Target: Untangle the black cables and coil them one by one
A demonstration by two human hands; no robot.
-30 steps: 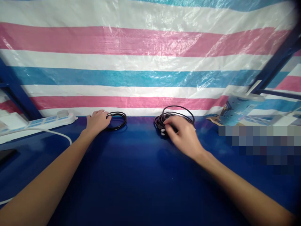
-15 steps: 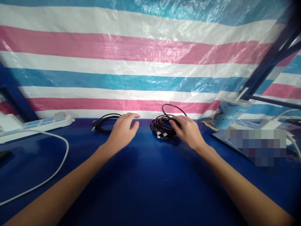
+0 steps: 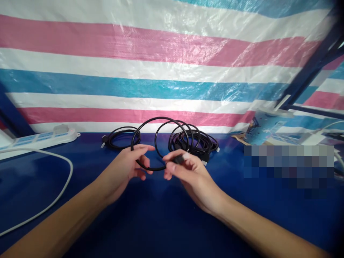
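Note:
My right hand [image 3: 192, 175] pinches a black USB cable [image 3: 161, 118] close to its plug [image 3: 179, 159]. From there the cable rises in wide loops above the table and runs back toward a pile of coiled black cables [image 3: 212, 141] with light plug ends. My left hand [image 3: 133, 165] has its fingers apart, and the nearest loop passes between thumb and fingers without being clamped. Behind that hand, to the left, lies a separate coiled black cable [image 3: 120, 130] with its plug on the blue table.
A white power strip [image 3: 51, 138] lies at the left, with a white cord [image 3: 70, 170] curving forward. Back right stands a light-blue patterned container [image 3: 266, 125]; a blurred-out patch covers the area before it. Striped sheeting [image 3: 150, 87] hangs behind the blue table [image 3: 161, 222].
My right hand has drawn one cable end forward and left out of the pile, opening it into loops. My left hand has come lower and nearer, beside the loop.

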